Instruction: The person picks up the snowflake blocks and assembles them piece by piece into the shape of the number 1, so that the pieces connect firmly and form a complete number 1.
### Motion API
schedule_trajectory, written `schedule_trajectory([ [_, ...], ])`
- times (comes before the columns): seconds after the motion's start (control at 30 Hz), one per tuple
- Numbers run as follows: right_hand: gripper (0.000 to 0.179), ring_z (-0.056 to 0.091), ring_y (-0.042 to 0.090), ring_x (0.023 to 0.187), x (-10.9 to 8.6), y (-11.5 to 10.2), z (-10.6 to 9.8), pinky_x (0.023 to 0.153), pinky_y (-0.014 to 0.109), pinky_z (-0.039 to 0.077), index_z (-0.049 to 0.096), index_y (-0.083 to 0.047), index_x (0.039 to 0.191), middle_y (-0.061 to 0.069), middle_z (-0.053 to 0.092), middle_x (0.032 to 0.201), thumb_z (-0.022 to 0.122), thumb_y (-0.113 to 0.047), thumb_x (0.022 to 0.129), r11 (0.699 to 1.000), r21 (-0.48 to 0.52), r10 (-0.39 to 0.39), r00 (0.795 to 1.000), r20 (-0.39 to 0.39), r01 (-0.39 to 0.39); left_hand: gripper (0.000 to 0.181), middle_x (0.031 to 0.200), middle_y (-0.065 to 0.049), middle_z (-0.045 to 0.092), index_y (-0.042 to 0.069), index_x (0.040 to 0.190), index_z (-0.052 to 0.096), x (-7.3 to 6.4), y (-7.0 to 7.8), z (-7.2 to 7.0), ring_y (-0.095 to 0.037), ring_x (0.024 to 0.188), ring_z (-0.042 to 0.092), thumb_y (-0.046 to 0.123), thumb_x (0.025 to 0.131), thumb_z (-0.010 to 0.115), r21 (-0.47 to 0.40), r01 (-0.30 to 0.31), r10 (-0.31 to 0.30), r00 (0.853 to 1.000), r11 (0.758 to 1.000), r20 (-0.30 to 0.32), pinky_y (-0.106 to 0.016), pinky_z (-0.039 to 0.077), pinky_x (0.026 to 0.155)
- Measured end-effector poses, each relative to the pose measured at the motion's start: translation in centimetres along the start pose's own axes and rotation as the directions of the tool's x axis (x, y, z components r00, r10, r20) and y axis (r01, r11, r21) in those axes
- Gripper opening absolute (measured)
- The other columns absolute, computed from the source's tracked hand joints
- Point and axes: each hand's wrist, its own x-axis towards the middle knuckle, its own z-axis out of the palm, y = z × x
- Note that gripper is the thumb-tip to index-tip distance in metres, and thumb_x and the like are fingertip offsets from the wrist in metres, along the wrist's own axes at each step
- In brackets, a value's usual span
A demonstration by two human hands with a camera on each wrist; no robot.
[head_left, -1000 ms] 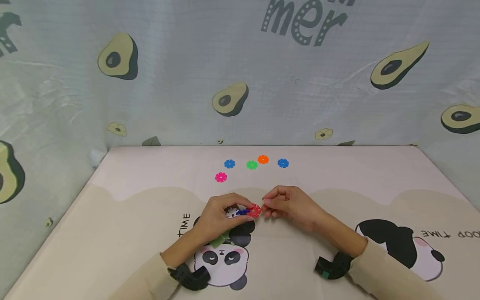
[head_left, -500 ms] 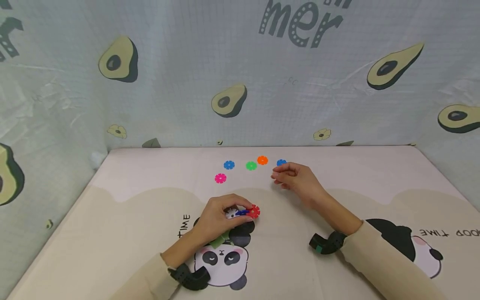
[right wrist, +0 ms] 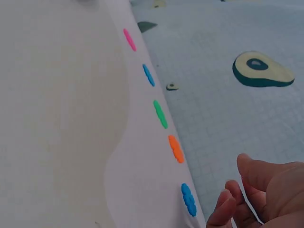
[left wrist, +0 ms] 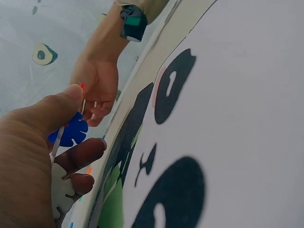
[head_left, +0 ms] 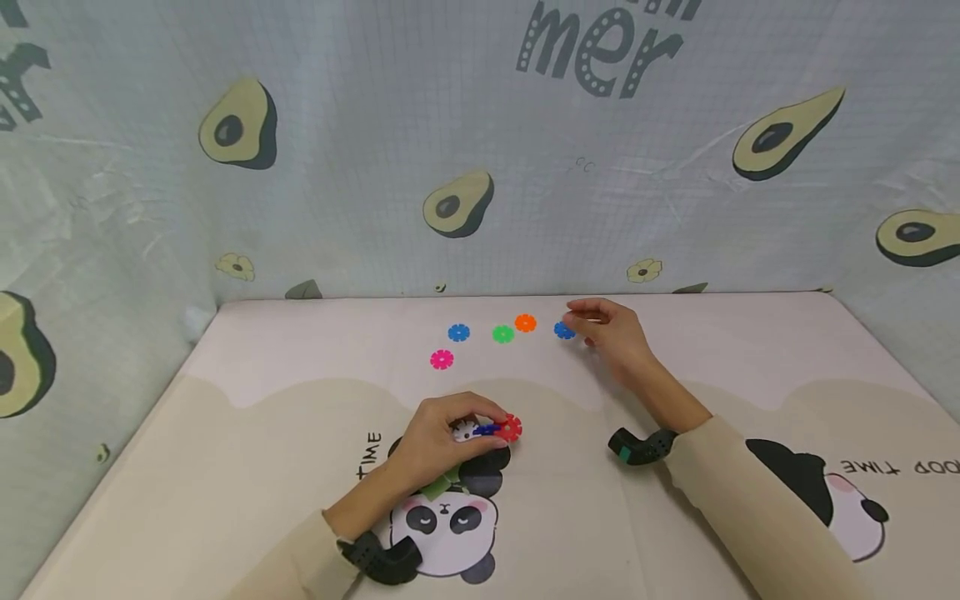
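Note:
My left hand (head_left: 442, 433) pinches a small chain of notched plastic snowflake discs between thumb and fingers, above the printed panda. The chain has a red disc (head_left: 511, 428) at its outer end, a dark blue disc (left wrist: 73, 130) in the middle and a white disc (left wrist: 61, 190) nearer the palm, partly hidden by fingers. At the far side, my right hand (head_left: 617, 337) reaches over the table beside a blue disc (head_left: 564, 331), fingers loosely bent and holding nothing. In the right wrist view, a gap shows between its fingertips and that blue disc (right wrist: 188, 199).
Left of the right hand lie an orange disc (head_left: 525, 322), a green disc (head_left: 503, 334), another blue disc (head_left: 459, 332) and a pink disc (head_left: 442, 359). They lie flat near the table's back edge, before an avocado-print curtain (head_left: 337, 167).
My right hand has moved from beside the red disc, away and to the right, up to the far blue disc. My left hand stays in place with the chain.

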Motion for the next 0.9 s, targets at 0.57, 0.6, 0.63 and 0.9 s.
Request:
schedule_trajectory([
  [0.57,0.04,0.055,0.023,0.098,1.5,2.1,-0.2,0.081,0.027,0.046,0.063,-0.008,0.123,0.009,0.062,0.121,0.074,-0.015,0.085,0.971,-0.232,-0.067,0.997,-0.027,0.059,0.022,0.101,0.007,0.069,0.015,0.099,0.073,0.0,-1.9,0.1,-0.011,0.097,0.063,0.015,0.079,0.08,0.012,-0.074,0.074,0.997,0.997,0.01,-0.029,0.049,0.089],
  [0.6,0.04,0.054,0.023,0.097,1.6,2.1,-0.2,0.08,0.027,0.045,0.064,-0.009,0.122,0.008,0.062,0.12,0.075,-0.014,0.084,0.966,-0.251,-0.072,0.997,-0.029,0.062,0.022,0.101,0.006,0.069,0.015,0.099,0.073,0.0,-1.8,0.0,-0.012,0.097,0.063,0.015,0.079,0.079,0.013,-0.079,0.079,0.997,0.997,0.01,-0.029,0.049,0.089],
  [0.63,0.04,0.053,0.022,0.095,1.6,2.1,-0.2,0.079,0.027,0.045,0.064,-0.009,0.121,0.008,0.063,0.119,0.075,-0.014,0.083,0.962,-0.266,-0.076,0.997,-0.032,0.065,0.021,0.101,0.005,0.07,0.014,0.1,0.072,0.0,-1.8,0.1,-0.012,0.097,0.064,0.015,0.079,0.079,0.016,-0.085,0.085,0.996,0.996,0.01,-0.029,0.049,0.089],
  [0.9,0.038,0.046,0.022,0.085,1.3,1.9,0.4,0.07,0.03,0.04,0.065,-0.01,0.12,0.008,0.064,0.115,0.075,-0.013,0.083,0.929,-0.364,-0.09,0.994,-0.059,0.062,0.022,0.101,0.006,0.07,0.015,0.099,0.073,0.0,-2.0,0.1,-0.011,0.097,0.063,0.014,0.079,0.079,0.02,-0.077,0.077,0.997,0.997,0.012,-0.029,0.049,0.088],
])
